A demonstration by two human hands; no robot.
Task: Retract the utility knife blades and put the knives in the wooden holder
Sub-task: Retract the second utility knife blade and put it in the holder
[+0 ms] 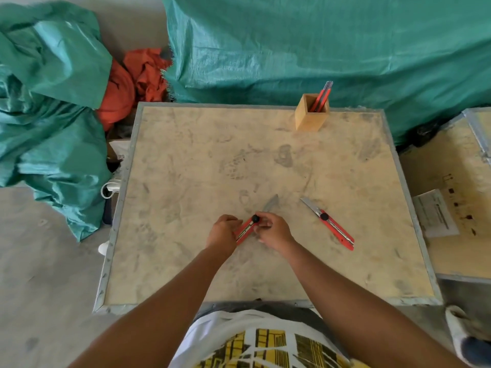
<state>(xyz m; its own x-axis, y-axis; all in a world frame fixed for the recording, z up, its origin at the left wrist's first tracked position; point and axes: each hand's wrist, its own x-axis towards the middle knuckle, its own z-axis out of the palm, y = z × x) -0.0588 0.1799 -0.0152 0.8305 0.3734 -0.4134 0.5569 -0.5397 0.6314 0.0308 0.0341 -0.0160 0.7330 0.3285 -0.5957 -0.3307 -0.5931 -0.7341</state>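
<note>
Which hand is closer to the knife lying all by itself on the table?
Right. The right hand sits just left of the loose knife, with a gap between them. The left hand is farther left, beyond the knife both hands hold.

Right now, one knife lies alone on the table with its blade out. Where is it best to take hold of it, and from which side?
Grip the knife by its red handle, near the rear end, coming probably from the near right. Its bare blade points to the far left, toward the wooden holder's side of the table, so that end is best avoided.
</note>
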